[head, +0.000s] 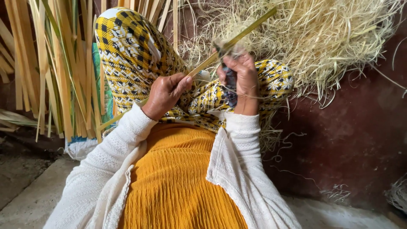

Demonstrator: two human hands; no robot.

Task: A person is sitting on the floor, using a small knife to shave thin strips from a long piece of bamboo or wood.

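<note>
The long bamboo strip (237, 36) runs diagonally from lower left to upper right across the raised knees, its lower part pinched in the left hand (164, 94) grip, while the right hand (239, 80), farther up, closes around a dark-handled blade (229, 78) set against it.

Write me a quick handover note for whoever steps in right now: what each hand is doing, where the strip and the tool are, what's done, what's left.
Left hand: pinching the long green-yellow strip low down.
Right hand: gripping a dark-handled tool, held against the strip higher up.
Strip: slants across the raised knees in yellow checked cloth.
Done: a heap of fine pale shavings lies behind.
Left: flat strips stand at the left wall.
</note>
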